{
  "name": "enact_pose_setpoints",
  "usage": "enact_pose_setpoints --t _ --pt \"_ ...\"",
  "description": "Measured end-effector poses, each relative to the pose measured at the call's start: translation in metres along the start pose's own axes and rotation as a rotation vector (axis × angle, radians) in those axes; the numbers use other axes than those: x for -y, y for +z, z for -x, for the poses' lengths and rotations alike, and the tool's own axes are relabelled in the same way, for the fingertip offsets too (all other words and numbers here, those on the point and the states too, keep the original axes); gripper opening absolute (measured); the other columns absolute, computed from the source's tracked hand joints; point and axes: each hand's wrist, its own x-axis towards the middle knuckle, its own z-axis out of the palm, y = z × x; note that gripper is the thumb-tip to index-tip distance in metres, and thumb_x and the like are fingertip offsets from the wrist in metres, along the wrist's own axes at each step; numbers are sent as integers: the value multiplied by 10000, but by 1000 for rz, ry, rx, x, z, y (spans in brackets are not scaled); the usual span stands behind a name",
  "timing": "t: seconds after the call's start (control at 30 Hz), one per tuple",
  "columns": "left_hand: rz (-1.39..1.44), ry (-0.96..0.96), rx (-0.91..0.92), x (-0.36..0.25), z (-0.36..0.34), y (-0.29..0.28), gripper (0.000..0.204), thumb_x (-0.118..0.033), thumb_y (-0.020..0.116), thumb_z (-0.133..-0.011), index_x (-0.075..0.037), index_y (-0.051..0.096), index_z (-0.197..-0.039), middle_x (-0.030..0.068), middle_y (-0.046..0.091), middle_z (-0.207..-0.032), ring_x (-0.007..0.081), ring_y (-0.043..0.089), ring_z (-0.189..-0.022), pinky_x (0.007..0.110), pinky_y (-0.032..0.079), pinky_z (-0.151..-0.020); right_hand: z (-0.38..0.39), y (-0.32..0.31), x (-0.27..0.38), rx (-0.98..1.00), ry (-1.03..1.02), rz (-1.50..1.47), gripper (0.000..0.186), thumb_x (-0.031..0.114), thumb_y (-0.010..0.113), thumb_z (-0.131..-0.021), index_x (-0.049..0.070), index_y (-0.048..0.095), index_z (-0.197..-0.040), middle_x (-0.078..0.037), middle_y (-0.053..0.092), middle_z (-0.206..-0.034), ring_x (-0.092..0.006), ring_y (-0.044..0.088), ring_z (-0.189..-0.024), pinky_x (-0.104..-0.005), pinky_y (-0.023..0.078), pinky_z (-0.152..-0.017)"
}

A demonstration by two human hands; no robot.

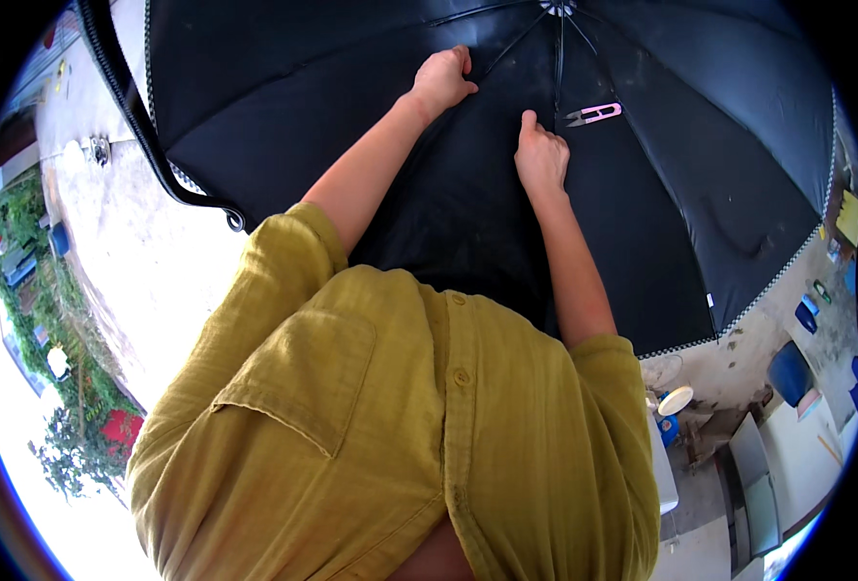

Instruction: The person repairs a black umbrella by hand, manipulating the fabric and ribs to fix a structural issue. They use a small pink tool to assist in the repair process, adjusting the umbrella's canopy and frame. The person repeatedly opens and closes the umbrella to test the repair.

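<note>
Your mustard woven shirt [371,426] fronts the smooth, ribbed black umbrella canopy [482,184]. Your left grip [441,81] and right grip [543,158] curl over it; their hold cannot be determined. Pink-handled snips [600,113] lie beside the right grip.

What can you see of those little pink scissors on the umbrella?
The snips have a slim, looped pink handle, seemingly plastic, and two dark, pointed, metal-looking blades with tips slightly apart. They lie on the black cloth of the open umbrella, blades toward the picture's left. The right hand is close by, seemingly not touching them.
</note>
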Motion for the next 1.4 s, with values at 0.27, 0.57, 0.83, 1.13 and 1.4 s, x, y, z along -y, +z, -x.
enact_pose_setpoints --t 0.27,0.57,0.83,1.13,1.4 --pt "-42 -18 -125 -14 15 13 213 -96 752 -729 -51 595 -866 171 603 -968 349 618 -928 420 514 -800 4 -4 3 -36 -21 122 92 59 567 -808 83 505 -872 -63 635 -671 -217 664 -574 -328 534 -559" --pt "-29 -9 -177 -11 13 14 222 -73 795 -680 -57 616 -810 147 507 -1039 332 589 -873 389 519 -782 31 -20 -6 42 40 64 161 25 581 -787 76 489 -909 -94 655 -709 -259 676 -631 -374 542 -581" --pt "48 -89 -172 -10 11 14 279 -60 813 -651 -43 588 -814 151 504 -1088 334 622 -887 394 533 -783 66 -73 -19 38 155 15 190 6 580 -776 60 479 -927 -107 646 -698 -282 669 -649 -393 532 -572" --pt "-33 -36 -251 -14 22 13 238 -120 791 -713 -43 620 -859 158 583 -954 347 639 -814 388 540 -743 82 -115 -19 50 366 -753 57 92 462 -975 44 481 -949 -69 599 -656 -182 594 -549 -314 483 -533" --pt "1420 -744 191 -49 73 18 287 -244 523 -979 29 607 -1009 108 650 -747 180 616 -581 277 526 -537 97 -174 36 712 43 -1746 78 75 565 -938 7 583 -972 -130 656 -1002 -169 631 -925 -292 519 -780"
